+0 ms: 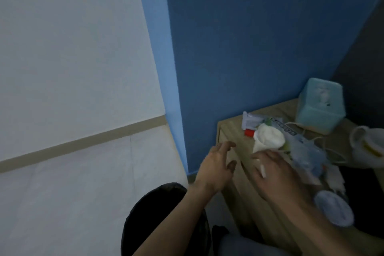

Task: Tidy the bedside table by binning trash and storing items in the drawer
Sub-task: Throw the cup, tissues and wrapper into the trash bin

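A wooden bedside table (pixel 230 131) stands against the blue wall at the lower right. On it lie a crumpled white tissue (pixel 269 138), a clear plastic wrapper (pixel 305 154), a small red item (pixel 248 132) and a white packet (pixel 252 120). My left hand (pixel 216 170) hovers open at the table's left front corner, holding nothing. My right hand (pixel 274 174) is blurred over the table front, fingers spread just below the tissue, with a small white strip at its fingers; whether it grips it is unclear. A black bin (pixel 143 220) sits on the floor below my left arm.
A teal tissue box (pixel 320 106) stands at the table's back. White cables (pixel 320 141) trail beside it. A white cup (pixel 367 147) is at the right edge and a round white lid (pixel 334 210) lies near the front. Pale floor stretches to the left.
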Demonstrator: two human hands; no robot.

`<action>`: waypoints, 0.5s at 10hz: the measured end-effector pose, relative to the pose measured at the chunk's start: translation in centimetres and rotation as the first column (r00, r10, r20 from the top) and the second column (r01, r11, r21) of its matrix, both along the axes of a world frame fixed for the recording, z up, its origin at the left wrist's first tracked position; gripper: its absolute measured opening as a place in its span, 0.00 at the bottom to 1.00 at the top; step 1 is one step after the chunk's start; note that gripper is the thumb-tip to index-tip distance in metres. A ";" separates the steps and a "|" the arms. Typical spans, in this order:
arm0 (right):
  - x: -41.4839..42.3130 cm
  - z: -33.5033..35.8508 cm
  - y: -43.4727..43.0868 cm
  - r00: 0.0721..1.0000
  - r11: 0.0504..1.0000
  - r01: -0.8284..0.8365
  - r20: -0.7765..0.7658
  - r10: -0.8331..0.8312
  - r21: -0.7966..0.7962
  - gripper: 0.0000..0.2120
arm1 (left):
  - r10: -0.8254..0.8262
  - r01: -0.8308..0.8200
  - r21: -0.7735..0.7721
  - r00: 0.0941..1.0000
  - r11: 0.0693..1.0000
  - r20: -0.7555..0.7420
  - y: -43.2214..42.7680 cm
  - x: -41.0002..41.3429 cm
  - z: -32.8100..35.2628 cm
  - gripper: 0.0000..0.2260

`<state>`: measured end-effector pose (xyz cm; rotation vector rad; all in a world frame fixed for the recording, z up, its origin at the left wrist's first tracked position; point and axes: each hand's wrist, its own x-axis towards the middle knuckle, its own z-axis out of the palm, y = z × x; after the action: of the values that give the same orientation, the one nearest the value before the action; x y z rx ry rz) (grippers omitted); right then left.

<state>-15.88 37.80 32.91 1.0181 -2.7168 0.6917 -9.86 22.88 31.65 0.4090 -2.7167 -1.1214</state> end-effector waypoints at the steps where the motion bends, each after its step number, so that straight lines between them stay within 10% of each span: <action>1: -2.7 0.1 3.9 0.959 0.966 0.229 0.145 -0.245 0.118 0.14 | -0.057 0.057 -0.011 0.994 0.998 -0.089 2.6 -4.8 2.4 0.24; 4: -4.5 -2.9 4.6 0.932 0.944 0.260 0.201 -0.300 0.202 0.28 | -0.143 0.164 -0.074 0.962 0.984 0.232 5.1 -11.5 1.7 0.49; 5: -5.6 -4.3 4.3 0.931 0.911 0.289 0.135 -0.339 0.294 0.24 | -0.132 0.139 -0.021 0.969 0.990 0.209 5.7 -12.8 0.9 0.35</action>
<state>-21.50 42.06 28.65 0.5533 -3.0997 0.3806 -22.67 28.57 32.55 0.3575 -2.9822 -1.1192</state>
